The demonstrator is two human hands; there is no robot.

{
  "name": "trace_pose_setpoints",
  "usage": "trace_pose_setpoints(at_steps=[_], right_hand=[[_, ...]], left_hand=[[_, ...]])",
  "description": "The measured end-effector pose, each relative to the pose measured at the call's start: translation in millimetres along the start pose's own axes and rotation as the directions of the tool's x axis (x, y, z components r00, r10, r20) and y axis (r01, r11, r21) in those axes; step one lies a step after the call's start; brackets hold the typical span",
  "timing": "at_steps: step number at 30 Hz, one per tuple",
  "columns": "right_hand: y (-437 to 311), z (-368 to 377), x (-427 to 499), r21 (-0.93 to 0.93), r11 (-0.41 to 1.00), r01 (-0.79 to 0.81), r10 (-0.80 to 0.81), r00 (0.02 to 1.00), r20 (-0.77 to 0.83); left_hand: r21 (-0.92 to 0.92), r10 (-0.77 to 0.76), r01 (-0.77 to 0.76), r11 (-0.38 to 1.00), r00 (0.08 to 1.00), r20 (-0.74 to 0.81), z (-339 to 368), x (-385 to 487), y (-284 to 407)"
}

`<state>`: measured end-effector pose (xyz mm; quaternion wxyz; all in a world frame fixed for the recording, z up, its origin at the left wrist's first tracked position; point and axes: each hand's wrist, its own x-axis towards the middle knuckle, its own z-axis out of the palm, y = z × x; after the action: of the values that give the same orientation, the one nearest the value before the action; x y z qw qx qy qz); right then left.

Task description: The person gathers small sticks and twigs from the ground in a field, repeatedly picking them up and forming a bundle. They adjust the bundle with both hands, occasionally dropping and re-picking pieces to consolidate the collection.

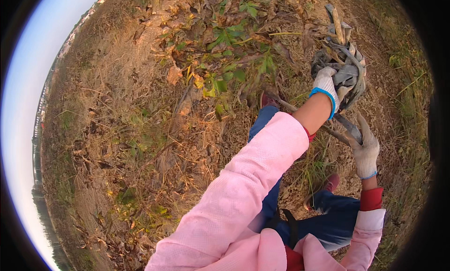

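Note:
My left hand (327, 84), in a white knit glove with a blue cuff edge, grips a crumpled bundle of dirty grey plastic film (346, 68). Sticks or dry stalks (337, 26) poke out of the bundle's far end. From its near side a twisted strip of the film (348, 127) runs down to my right hand (366, 149). That gloved hand has the strip in the crook between thumb and fingers, its forefinger extended. A thin woody stem (335, 135) passes below the strip and meets the right hand; whether it is held cannot be seen.
Withered leafy plants (225, 42) with some green leaves cover the ground ahead. Dry grass and litter (140, 148) spread to the left. My shoes (332, 183) stand on bare soil, with a green grass tuft (314, 170) between my legs. Grass lines the right side (407, 84).

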<state>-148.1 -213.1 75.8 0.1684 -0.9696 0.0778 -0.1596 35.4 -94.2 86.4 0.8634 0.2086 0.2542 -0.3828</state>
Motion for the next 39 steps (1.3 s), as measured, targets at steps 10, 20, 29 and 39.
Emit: trace_pose_setpoints(at_steps=[10, 20, 29, 39], right_hand=[[22.1, -25.0, 33.1, 0.318, 0.939, 0.135, 0.066, 0.833, -0.55], [46.6, -39.6, 33.4, 0.388, 0.922, 0.004, 0.223, 0.812, -0.539], [82.4, -59.0, 29.5, 0.903, 0.387, -0.185, 0.575, 0.815, -0.079], [81.5, -48.0, 29.3, 0.463, 0.878, -0.122, 0.321, 0.868, -0.378]], left_hand=[[0.135, 0.032, -0.02, 0.991, 0.995, -0.09, 0.4, -14.1, 2.9], [0.224, 0.033, -0.013, 0.974, 0.996, -0.085, -8.1, -10.9, 3.4], [0.193, 0.068, -0.045, 0.98, 0.991, -0.115, -2.0, -12.7, 10.0], [0.312, 0.084, -0.037, 0.949, 0.987, -0.138, -9.7, -7.1, -5.9]])
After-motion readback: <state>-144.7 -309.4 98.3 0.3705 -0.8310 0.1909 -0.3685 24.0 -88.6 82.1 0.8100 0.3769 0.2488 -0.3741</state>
